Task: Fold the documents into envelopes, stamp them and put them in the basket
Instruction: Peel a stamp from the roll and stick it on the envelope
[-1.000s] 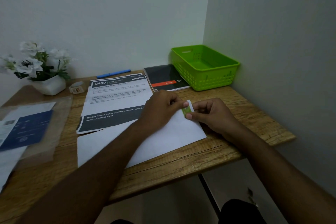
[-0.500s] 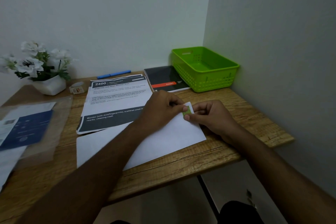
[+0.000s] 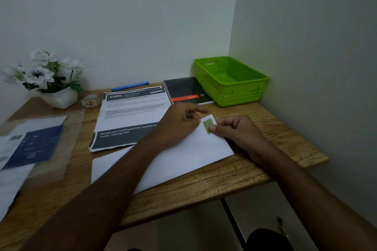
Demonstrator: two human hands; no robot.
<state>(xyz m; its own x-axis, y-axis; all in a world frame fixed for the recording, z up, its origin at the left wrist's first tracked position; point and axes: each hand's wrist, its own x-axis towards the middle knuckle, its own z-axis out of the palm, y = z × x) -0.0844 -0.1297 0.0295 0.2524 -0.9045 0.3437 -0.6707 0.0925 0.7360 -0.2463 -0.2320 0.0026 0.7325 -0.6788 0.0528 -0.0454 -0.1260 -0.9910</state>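
Stamp: green stamp (image 3: 208,126) lies on the far right corner of the envelope (image 3: 183,161)
Envelope: white; flat on the wooden desk (image 3: 281,138), near its front edge; just in front of the printed documents (image 3: 130,114)
Right hand (image 3: 236,131): fingers curled; thumb and forefinger pinch the stamp's lower right edge
Left hand (image 3: 179,123): rests on the envelope, forefinger stretched out; a fingertip meets the stamp's left edge; grip cannot be told
Basket (image 3: 240,96): green; far right corner, beside a black notebook (image 3: 183,89); apart from the envelope
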